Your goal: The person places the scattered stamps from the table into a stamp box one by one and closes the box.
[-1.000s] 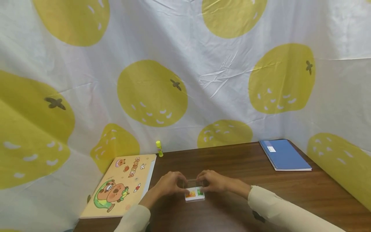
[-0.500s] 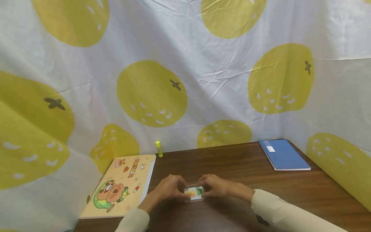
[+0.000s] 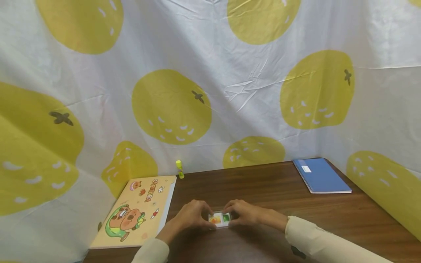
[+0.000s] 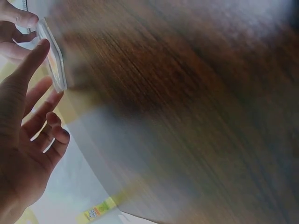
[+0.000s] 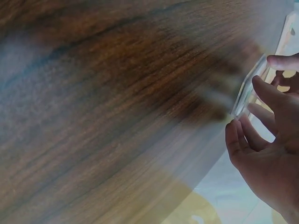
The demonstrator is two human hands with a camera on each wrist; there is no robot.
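Note:
A small flat clear plastic case (image 3: 219,220) lies between both hands over the table, with a white inside showing an orange picture and a green picture. My left hand (image 3: 193,214) pinches its left end between thumb and fingers. At the right end, my right hand (image 3: 244,212) holds it the same way. In the left wrist view the case (image 4: 55,60) appears edge-on, the left thumb on its near side. From the right wrist, the case (image 5: 251,86) shows as a thin clear slab at the right fingertips.
A folder with capybara drawings (image 3: 131,212) lies at the left of the dark wooden table (image 3: 263,182). A yellow glue stick (image 3: 179,169) stands near the back edge. The blue spiral notebook (image 3: 323,176) lies back right. A fruit-patterned curtain (image 3: 223,120) surrounds the table.
A clear flap stood raised at the far side of the case one second ago; it now lies down flat over the pictures. Both hands have come slightly nearer to me.

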